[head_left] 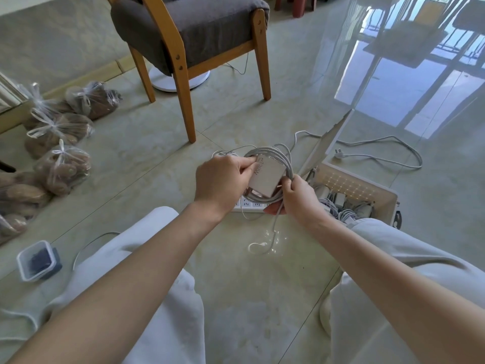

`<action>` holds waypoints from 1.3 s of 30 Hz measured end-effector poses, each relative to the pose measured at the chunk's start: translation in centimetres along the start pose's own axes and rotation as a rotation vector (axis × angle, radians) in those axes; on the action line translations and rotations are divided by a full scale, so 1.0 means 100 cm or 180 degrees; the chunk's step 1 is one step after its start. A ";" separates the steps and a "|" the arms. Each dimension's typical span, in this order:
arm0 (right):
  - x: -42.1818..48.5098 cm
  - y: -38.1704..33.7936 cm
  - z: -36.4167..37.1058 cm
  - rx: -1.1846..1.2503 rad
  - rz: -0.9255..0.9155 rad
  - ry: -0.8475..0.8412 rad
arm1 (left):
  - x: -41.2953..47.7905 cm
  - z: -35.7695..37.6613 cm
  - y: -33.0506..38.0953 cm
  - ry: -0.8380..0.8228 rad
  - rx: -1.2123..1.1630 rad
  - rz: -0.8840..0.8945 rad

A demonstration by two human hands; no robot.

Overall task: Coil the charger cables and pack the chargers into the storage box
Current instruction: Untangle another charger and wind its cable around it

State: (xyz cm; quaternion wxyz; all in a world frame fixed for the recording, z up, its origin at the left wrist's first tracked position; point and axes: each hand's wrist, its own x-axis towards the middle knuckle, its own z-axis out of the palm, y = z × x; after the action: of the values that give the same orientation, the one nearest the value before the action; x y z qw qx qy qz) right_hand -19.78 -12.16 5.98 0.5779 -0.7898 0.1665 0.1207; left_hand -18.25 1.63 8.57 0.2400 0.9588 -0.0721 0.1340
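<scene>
The charger (264, 178), a white rectangular brick with grey lettering on its face, is held in the air just left of the storage box (353, 185), above the floor. Its cable (282, 160) is wound in several loops round the brick; one loose end (273, 232) hangs from the coil to the floor tiles. The left hand (223, 179) grips the edge of the brick farthest from the box, fingers curled and pinching brick and loops together. The right hand (299, 195) holds the lower part of the coil on the side nearest the box, fingers curled round the strands. A white power strip (249, 205) lies on the floor below both hands, just left of the box. The box is a beige perforated basket on the floor; it contains several white chargers with bundled cables (341, 203). A white lid (329, 141) leans upright at the far left corner of the box. A loose white cord with a plug (380, 158) lies on the tiles beyond the box. A wooden chair with a grey cushion (189, 35) stands well beyond and to the left of the box. Tied clear plastic bags (63, 166) and a small clear container (36, 261) sit far to the left of the box.
</scene>
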 end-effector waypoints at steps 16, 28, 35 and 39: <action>-0.008 0.012 -0.006 -0.3852 -0.2174 -0.0232 | 0.008 0.017 -0.024 -0.2268 0.0561 0.1467; 0.004 -0.002 -0.017 -0.2114 -0.1194 -0.0060 | 0.008 0.015 -0.018 -0.0372 -0.0297 0.0157; -0.001 -0.005 0.000 0.0922 -0.0242 -0.0436 | 0.012 0.021 -0.010 -0.0129 -0.1807 -0.1626; -0.005 -0.006 0.005 0.1281 -0.0197 -0.0377 | 0.006 0.024 0.002 -0.0063 -0.2477 -0.2033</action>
State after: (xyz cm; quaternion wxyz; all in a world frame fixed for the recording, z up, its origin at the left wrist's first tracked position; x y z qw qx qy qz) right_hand -19.99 -11.46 6.53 0.7362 -0.6547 0.1287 0.1134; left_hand -17.17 0.23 6.82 0.6081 0.7736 0.1780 0.0079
